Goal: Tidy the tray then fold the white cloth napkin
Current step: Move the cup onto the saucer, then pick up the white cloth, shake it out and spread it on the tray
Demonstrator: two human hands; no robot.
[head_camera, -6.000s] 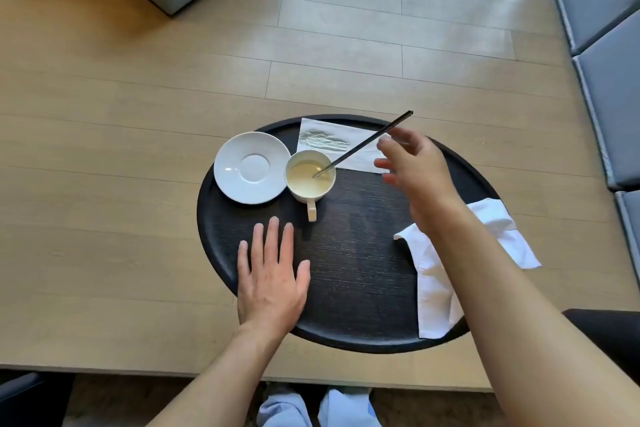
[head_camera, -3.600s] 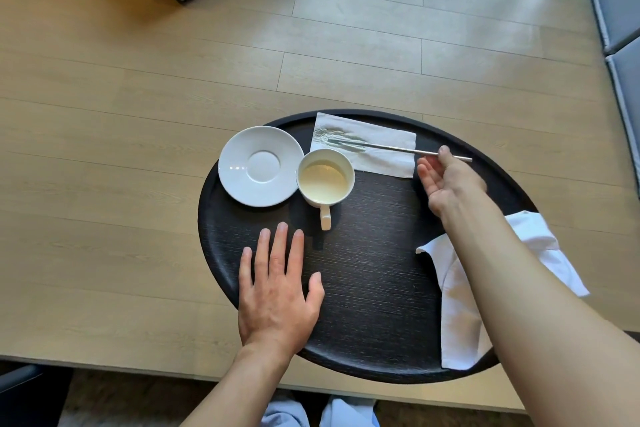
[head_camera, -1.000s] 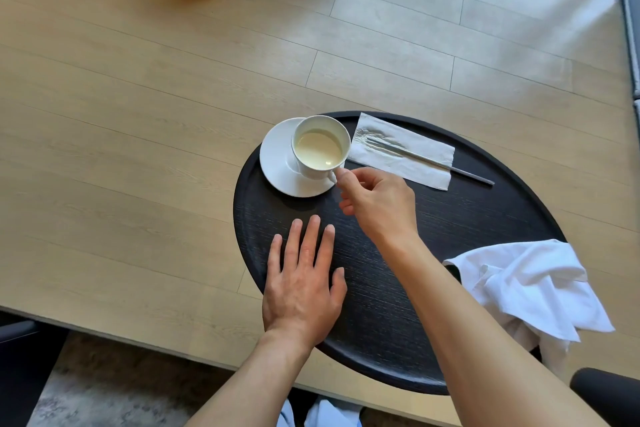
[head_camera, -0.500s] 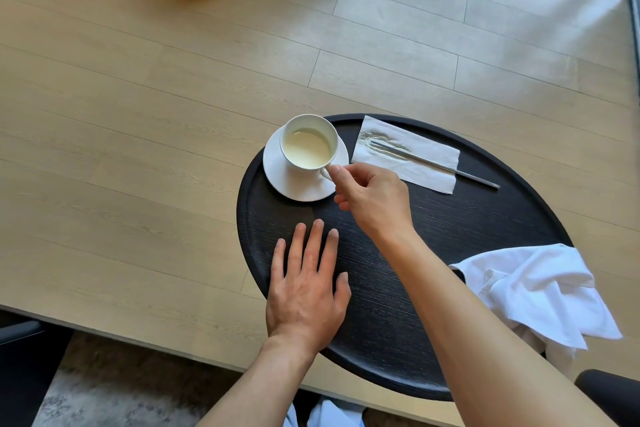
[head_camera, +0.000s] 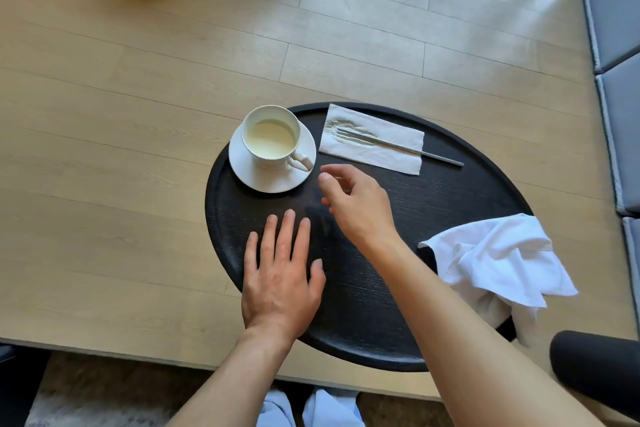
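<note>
Cloth napkin (head_camera: 498, 263), white and crumpled, sits bunched on the right rim of the round black tray (head_camera: 433, 204), one corner pointing left across the tray and its far side spilling onto the table (head_camera: 121, 114). I see my left hand (head_camera: 280, 274) pressed flat with fingers spread on the tray's near left part, and my right hand (head_camera: 353, 201) hovering empty, fingers loosely curled apart, just beside the saucer (head_camera: 273, 177). On that saucer stands the cup (head_camera: 272, 137), handle pointing toward the right hand, while the spoon (head_camera: 401, 147) lies lengthwise on the paper napkin (head_camera: 372, 144), handle aimed right.
</note>
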